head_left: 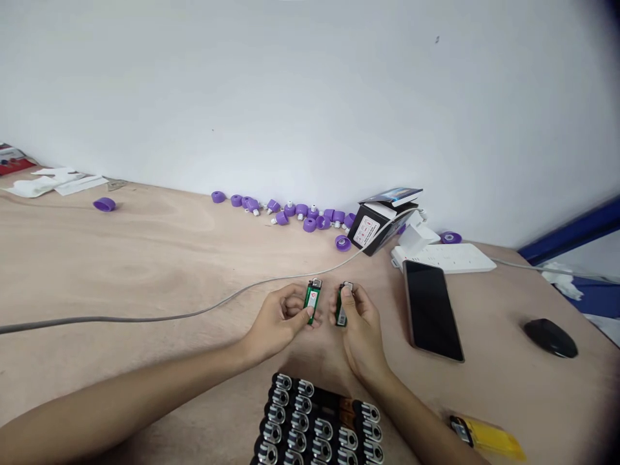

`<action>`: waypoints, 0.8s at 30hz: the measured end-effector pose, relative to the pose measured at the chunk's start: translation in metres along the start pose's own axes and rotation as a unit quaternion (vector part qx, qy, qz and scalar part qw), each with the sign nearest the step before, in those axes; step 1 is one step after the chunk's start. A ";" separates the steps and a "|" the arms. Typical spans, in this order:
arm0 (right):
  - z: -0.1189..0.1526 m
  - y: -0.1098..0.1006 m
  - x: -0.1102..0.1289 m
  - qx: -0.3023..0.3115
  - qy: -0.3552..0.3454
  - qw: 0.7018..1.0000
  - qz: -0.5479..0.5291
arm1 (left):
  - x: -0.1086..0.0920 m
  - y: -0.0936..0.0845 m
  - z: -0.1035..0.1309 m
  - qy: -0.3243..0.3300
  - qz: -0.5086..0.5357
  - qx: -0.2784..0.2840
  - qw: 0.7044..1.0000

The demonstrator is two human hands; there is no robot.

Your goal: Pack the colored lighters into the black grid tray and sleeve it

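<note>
A green lighter (312, 298) with a white and red label stands upright between the thumb and fingers of my left hand (278, 320). Just right of it, my right hand (362, 326) grips a second, darker green lighter (341, 316), its thumb over the metal top. The two lighters are apart, raised above the wooden table. Below my hands, at the bottom edge, is a black tray (329, 398) with rows of lighters showing their metal tops; some slots in its upper middle hold none. A yellow lighter (494, 440) lies beyond my right forearm.
A grey cable (194, 314) crosses the wooden table (121, 258) behind my hands. Purple caps (301, 211) line the wall beside a black box (371, 226). To the right are a white power strip (465, 257), a phone (433, 310) and a black mouse (551, 337). White papers (43, 184) lie far left.
</note>
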State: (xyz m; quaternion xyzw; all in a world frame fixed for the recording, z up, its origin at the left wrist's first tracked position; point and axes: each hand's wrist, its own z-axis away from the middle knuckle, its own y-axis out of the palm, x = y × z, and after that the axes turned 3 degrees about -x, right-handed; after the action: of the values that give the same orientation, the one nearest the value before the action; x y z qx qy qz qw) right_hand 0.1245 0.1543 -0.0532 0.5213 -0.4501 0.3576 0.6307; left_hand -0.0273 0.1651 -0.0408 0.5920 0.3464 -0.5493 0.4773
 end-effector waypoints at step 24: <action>0.008 -0.001 0.027 0.187 -0.032 0.955 0.229 | -0.006 -0.005 -0.006 -0.070 0.144 0.079 0.984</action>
State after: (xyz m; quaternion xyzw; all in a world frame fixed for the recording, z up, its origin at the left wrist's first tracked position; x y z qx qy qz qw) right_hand 0.1335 0.1456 -0.0277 0.5243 -0.5021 0.5533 0.4085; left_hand -0.0312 0.1725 -0.0363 0.6312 0.1789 -0.5408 0.5264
